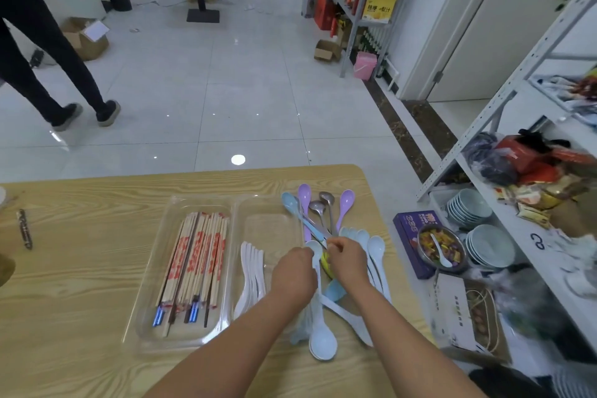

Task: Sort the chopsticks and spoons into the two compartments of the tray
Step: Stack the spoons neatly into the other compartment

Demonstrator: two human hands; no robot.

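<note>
Beside tray (272, 225), spoons (375, 249) beneath right hand (347, 260), pinched

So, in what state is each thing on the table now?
tray, lying flat on table.
chopsticks, laid in left compartment.
white spoons, stacked in right compartment.
long spoons, fanned beside tray, handles pinched by right hand.
left hand, curled round a pale blue spoon.

Left arm: bare forearm, entering at the bottom edge, angled up and right.
Left hand (292, 271): back uppermost, fingers curled under; any contents hidden.
Right arm: bare forearm, angled up and left.
Right hand (348, 260): just beside the left, thumb and fingertips pinching the handle end of a pale blue long-handled plastic spoon (288, 200).
</note>
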